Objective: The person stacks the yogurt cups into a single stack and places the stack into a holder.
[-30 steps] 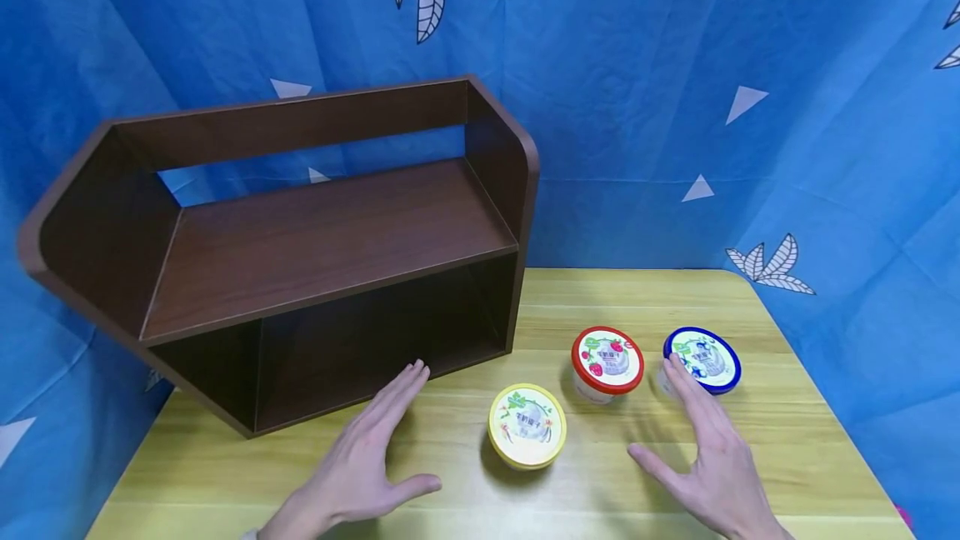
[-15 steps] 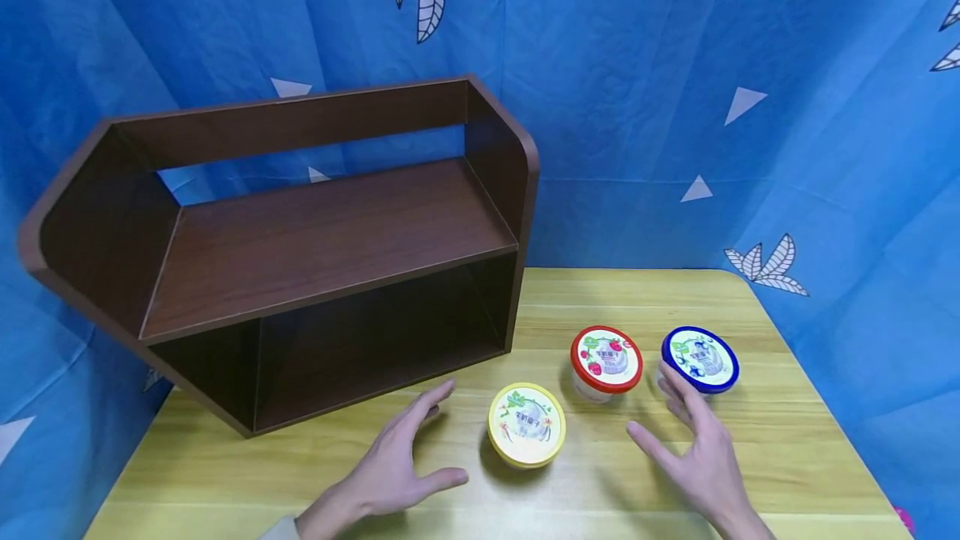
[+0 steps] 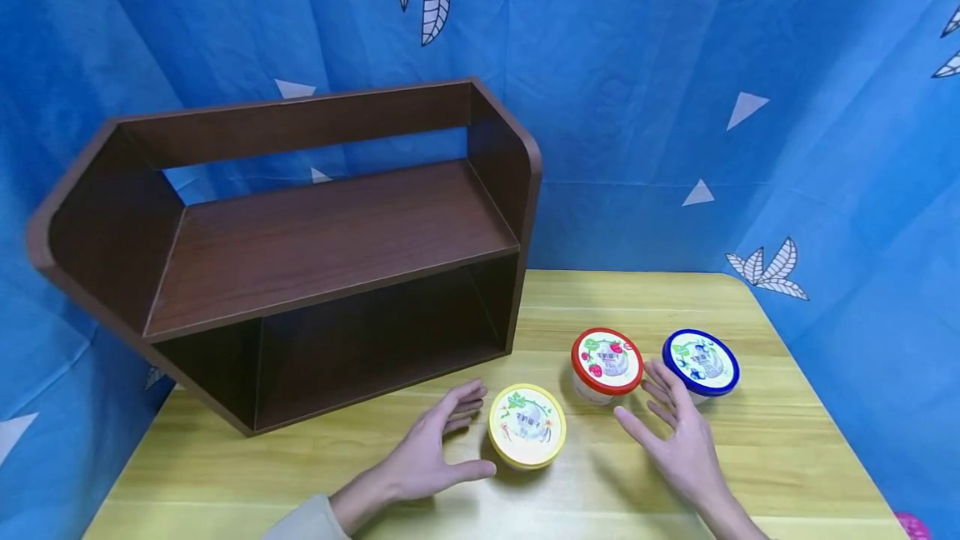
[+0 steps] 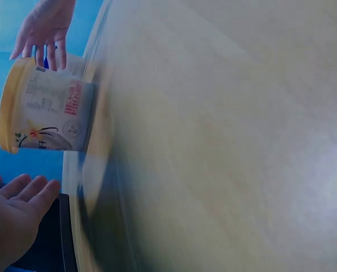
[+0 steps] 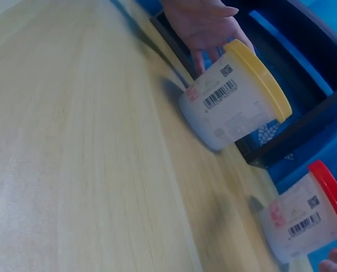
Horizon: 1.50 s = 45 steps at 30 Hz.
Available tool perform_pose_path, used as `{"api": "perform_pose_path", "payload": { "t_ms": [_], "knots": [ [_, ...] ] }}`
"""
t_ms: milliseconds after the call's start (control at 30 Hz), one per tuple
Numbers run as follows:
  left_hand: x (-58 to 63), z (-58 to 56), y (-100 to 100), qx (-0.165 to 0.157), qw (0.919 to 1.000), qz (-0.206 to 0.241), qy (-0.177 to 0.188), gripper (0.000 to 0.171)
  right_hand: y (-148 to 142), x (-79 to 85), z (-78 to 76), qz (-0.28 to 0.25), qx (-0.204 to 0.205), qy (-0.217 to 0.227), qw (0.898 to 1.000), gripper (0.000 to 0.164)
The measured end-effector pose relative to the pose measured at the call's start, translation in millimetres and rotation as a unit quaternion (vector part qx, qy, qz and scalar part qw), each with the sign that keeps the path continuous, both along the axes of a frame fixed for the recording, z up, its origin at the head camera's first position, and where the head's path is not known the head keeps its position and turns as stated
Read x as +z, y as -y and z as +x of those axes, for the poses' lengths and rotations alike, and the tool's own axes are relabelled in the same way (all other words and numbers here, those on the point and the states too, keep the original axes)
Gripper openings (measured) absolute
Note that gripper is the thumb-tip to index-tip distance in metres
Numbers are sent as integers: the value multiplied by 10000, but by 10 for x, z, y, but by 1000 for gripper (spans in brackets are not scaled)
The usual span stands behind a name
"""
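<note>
A yellow-lidded ice cream tub (image 3: 527,426) stands upright on the table, with a vanilla flower printed on its side in the left wrist view. Just left of it, my left hand (image 3: 435,452) hovers with fingers lightly bent and thumb spread, holding nothing. Behind and to the right stand a red-lidded tub (image 3: 607,361) with strawberries on its lid and a blue-lidded tub (image 3: 701,362). My right hand (image 3: 678,436) is in front of the gap between these two, its fingertips close to the red lid's right side; whether they touch is unclear. Its palm holds nothing.
A dark brown two-level shelf (image 3: 337,248) stands on the left of the wooden table (image 3: 637,298), its lower compartment facing the hands. Blue curtain (image 3: 622,90) with leaf and triangle prints hangs behind and at both sides.
My left hand has moved right, up to the yellow-lidded tub, its fingers bending a little. My right hand has shifted left from the blue-lidded tub toward the red-lidded one. The tubs stay put.
</note>
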<state>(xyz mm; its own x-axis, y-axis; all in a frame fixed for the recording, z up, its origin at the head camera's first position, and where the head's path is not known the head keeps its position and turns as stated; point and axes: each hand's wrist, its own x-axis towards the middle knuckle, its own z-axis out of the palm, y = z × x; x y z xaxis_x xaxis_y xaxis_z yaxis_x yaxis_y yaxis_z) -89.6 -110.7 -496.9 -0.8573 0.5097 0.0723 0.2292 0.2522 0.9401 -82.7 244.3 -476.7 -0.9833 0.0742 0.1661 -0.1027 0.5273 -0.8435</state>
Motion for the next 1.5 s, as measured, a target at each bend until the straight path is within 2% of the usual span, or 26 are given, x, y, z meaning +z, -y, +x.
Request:
{"api": "perform_pose_path", "payload": {
  "t_ms": [233, 500, 767, 1000, 1500],
  "knots": [
    [-56, -38, -133, -64, 9994, 170, 302, 105, 40, -26, -106, 119, -146, 310, 9993, 96],
    [-74, -61, -249, 62, 9995, 57, 292, 110, 96, -62, -197, 114, -194, 614, 9979, 106],
    [-86, -82, -309, 160, 9994, -79, 302, 113, 114, -124, -284, -5, -244, 545, 9982, 104],
    [-80, -104, -357, 91, 9990, 15, 429, 115, 99, -141, -309, -9, -246, 573, 9981, 107],
    [-86, -124, -382, 112, 9985, 141, 521, 98, 83, -200, -347, 94, -386, 548, 9977, 101]
  ]
}}
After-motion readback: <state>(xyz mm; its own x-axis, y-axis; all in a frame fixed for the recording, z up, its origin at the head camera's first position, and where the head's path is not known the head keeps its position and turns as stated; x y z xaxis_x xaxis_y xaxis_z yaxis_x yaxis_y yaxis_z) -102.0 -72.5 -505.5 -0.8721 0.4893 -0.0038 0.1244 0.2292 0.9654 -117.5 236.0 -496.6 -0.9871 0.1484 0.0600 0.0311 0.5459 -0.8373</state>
